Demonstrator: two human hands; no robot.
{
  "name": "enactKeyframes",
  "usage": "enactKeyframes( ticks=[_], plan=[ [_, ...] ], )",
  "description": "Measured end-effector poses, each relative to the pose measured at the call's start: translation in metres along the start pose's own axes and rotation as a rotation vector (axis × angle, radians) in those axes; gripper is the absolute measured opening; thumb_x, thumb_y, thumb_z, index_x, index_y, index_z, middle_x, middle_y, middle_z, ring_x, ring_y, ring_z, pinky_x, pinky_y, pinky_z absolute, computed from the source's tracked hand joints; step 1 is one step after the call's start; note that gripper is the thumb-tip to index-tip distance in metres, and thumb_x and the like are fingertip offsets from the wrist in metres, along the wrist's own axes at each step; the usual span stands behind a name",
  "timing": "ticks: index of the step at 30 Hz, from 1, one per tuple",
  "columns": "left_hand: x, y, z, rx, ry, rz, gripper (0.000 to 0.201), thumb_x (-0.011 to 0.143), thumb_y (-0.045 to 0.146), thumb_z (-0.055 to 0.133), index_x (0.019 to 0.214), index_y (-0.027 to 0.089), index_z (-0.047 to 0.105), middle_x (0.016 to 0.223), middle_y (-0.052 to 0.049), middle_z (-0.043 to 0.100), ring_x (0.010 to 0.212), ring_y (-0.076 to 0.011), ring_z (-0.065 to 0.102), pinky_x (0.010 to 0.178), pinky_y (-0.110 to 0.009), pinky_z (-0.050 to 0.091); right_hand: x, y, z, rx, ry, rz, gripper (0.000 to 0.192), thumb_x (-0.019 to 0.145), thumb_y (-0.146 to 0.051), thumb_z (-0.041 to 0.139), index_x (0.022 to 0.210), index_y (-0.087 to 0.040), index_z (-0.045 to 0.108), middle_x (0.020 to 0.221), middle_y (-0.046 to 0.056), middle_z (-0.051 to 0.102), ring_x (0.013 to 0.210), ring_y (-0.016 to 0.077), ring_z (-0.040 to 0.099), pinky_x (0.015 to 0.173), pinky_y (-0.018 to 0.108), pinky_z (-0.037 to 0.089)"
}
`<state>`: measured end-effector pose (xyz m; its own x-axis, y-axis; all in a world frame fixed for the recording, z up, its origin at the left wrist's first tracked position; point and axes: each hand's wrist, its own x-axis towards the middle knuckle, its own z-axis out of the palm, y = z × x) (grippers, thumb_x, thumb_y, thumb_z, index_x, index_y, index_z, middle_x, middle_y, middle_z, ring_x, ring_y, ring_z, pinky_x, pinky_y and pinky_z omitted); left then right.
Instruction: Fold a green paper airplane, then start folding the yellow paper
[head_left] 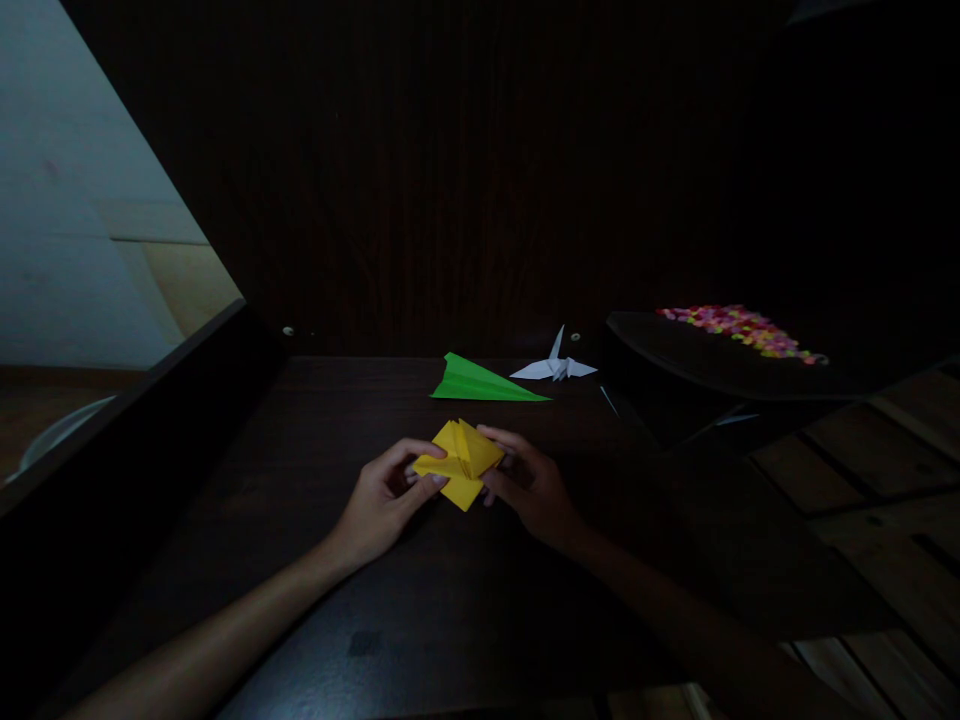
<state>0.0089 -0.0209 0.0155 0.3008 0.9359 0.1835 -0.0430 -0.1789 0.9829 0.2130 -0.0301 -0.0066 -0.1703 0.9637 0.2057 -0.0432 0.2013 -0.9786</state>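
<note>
A folded piece of yellow origami paper (463, 488) is held between both hands above the dark table. It has a diamond-like outline with layered flaps standing up near its middle. My left hand (386, 495) grips its left corner, thumb on top along the lower left edge and index finger along the upper left. On the opposite side my right hand (534, 490) pinches the right corner, its other fingers partly hidden under the paper. Just beyond the hands lies a green paper plane (480, 382), its tip pointing right. A white paper crane (556, 369) rests to the right of that plane.
The dark wooden table (300, 620) has a tall dark back panel (420, 180) and a raised left side board (187, 370). At the right, a dark ledge (660, 350) bears a cluster of small pink, red and yellow pieces (750, 332). Wooden slats (885, 510) show below right.
</note>
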Motion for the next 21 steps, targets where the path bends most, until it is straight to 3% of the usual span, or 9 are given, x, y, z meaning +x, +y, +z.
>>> enactKeyframes(
  ticks=[4, 8, 11, 16, 21],
  plan=[
    [-0.001, 0.004, -0.001, 0.068, -0.012, 0.023, 0.016, 0.079, 0.025, 0.067, 0.092, 0.017, 0.064, 0.088, -0.004, 0.069, 0.076, -0.0164, 0.065, 0.066, -0.025, 0.052, 0.000, 0.001, -0.004, 0.120, -0.096, 0.032, 0.064, 0.073, -0.023, 0.072, 0.133, -0.029, 0.049, 0.103, 0.004, 0.062, 0.068, 0.0132, 0.063, 0.052, 0.024, 0.056],
    [-0.002, 0.006, -0.002, 0.080, -0.066, -0.004, 0.014, 0.079, 0.026, 0.066, 0.089, 0.016, 0.065, 0.086, -0.005, 0.069, 0.070, -0.0153, 0.063, 0.062, -0.025, 0.050, 0.001, 0.001, -0.007, 0.205, -0.175, 0.063, 0.049, 0.075, -0.029, 0.070, 0.123, -0.027, 0.058, 0.101, 0.003, 0.063, 0.069, 0.0144, 0.062, 0.050, 0.023, 0.054],
    [-0.003, 0.004, -0.003, 0.074, -0.106, 0.007, 0.012, 0.080, 0.023, 0.065, 0.089, 0.016, 0.065, 0.086, -0.005, 0.068, 0.072, -0.0156, 0.062, 0.064, -0.025, 0.049, 0.002, -0.001, -0.005, 0.144, -0.107, 0.123, 0.045, 0.081, -0.037, 0.066, 0.123, -0.026, 0.057, 0.095, 0.004, 0.063, 0.069, 0.0151, 0.061, 0.043, 0.020, 0.049],
    [-0.004, 0.002, -0.006, 0.095, -0.156, 0.033, 0.013, 0.081, 0.021, 0.064, 0.092, 0.015, 0.066, 0.089, -0.006, 0.067, 0.081, -0.0186, 0.062, 0.072, -0.028, 0.049, 0.005, -0.007, -0.003, 0.015, -0.005, 0.165, 0.056, 0.078, -0.035, 0.070, 0.130, -0.022, 0.052, 0.072, -0.003, 0.062, 0.048, 0.0072, 0.048, 0.037, 0.016, 0.037],
    [-0.005, 0.006, -0.008, 0.146, -0.149, 0.006, 0.018, 0.081, 0.026, 0.063, 0.095, 0.016, 0.067, 0.089, -0.005, 0.067, 0.078, -0.0181, 0.060, 0.069, -0.028, 0.047, 0.006, -0.012, -0.004, -0.056, 0.060, 0.180, 0.053, 0.077, -0.037, 0.070, 0.125, -0.019, 0.058, 0.071, -0.001, 0.067, 0.041, 0.0051, 0.042, 0.036, 0.017, 0.031]
  ],
)
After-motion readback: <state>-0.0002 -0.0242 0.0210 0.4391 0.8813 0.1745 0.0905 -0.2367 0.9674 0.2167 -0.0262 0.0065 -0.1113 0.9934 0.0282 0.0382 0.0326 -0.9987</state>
